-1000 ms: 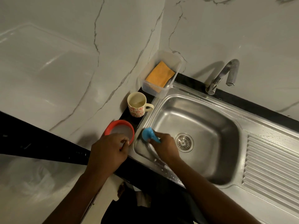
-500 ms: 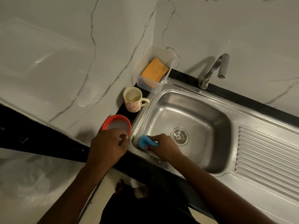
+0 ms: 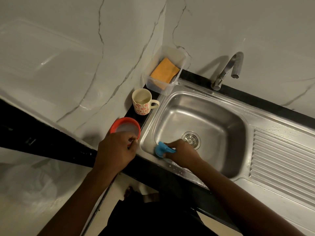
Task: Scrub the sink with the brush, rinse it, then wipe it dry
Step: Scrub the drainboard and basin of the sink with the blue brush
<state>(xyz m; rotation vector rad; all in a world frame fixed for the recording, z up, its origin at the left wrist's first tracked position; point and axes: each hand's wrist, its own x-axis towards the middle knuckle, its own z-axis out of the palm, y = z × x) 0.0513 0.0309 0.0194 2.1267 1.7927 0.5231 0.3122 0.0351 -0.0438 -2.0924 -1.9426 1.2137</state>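
Right grip (image 3: 182, 155), curled round blue brush (image 3: 162, 149), is pressing it against near-left wall of sink (image 3: 221, 116); left grip (image 3: 115, 150) is clutching red-rimmed tub (image 3: 125, 125), likely risking a spill if jolted.

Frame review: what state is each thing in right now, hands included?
tap: no water running.
sink: drops on its rim, no standing water seen.
brush: gripped by the right hand, pressed on the basin's near left corner.
red bowl: upright, left hand grips its rim.
mug: upright, pale liquid inside.
clear tub: lidless, orange sponge inside.
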